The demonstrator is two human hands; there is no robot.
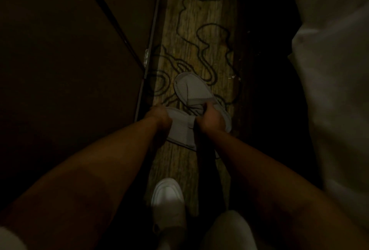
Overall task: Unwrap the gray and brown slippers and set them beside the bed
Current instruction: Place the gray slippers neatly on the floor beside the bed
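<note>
Fingers (159, 114) of both hands are gripping two gray slippers (191, 92) — plain, soft, lying over patterned carpet (199, 30).

Both forearms are bare, no sleeves reaching them. A plain white slip-on shoe with a rounded toe (167, 195) covers one foot, above pale light-coloured trousers (229, 231).

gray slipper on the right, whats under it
Under the far gray slipper lies the patterned carpet. The right hand grips and covers its near part; the other slipper, gripped by the left hand, is beside it.
</note>
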